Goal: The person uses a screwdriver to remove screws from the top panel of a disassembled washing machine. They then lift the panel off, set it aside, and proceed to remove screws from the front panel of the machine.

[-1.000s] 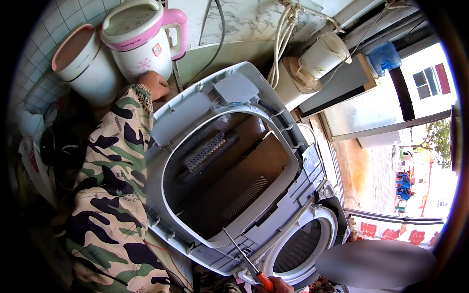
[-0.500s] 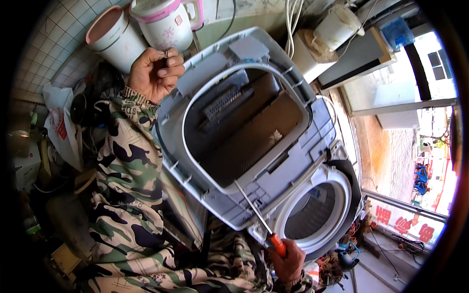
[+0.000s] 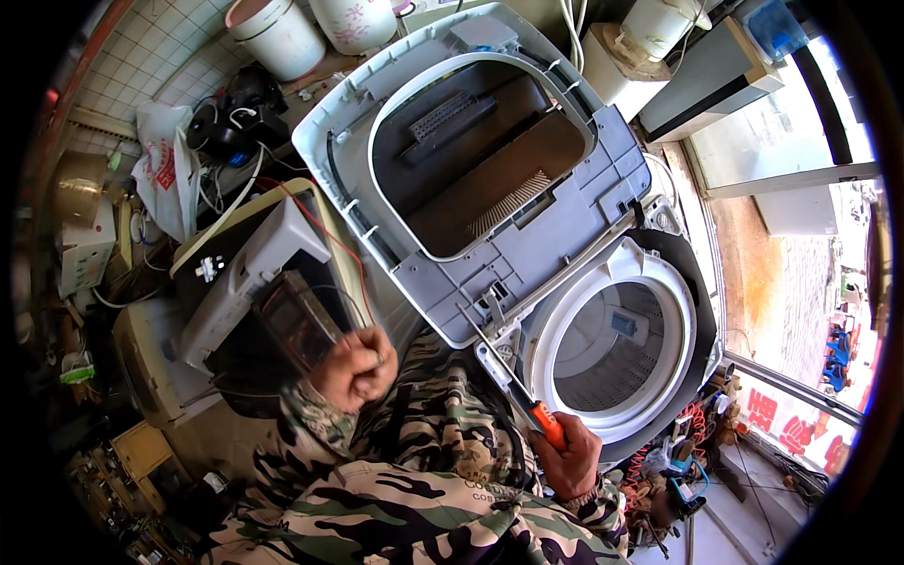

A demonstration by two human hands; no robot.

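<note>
My right hand [image 3: 568, 454] wraps round a screwdriver [image 3: 547, 426] by its orange handle. The long thin shaft slants up and left, its tip over the edge of a grey washing machine top cover [image 3: 556, 250]. That cover is tilted up, underside showing, with a large rounded opening. Below it to the right is the washing machine tub [image 3: 617, 353] with a white ring around its rim. My left hand [image 3: 356, 369] is closed and somewhat blurred, low on the left beside a dark see-through box [image 3: 297, 320]. What its fingers hold, if anything, is hidden.
A grey plastic panel [image 3: 259, 273] leans within a cream-edged frame at left, a red wire nearby. Beyond are a white plastic bag [image 3: 168, 169] and white buckets [image 3: 280, 42]. Tangled wires and parts [image 3: 659, 480] lie right of my right hand, near a glass door.
My left hand has come down from beside the cover's far left edge, where it pinched a small piece. My view has shifted; my right hand still grips the screwdriver.
</note>
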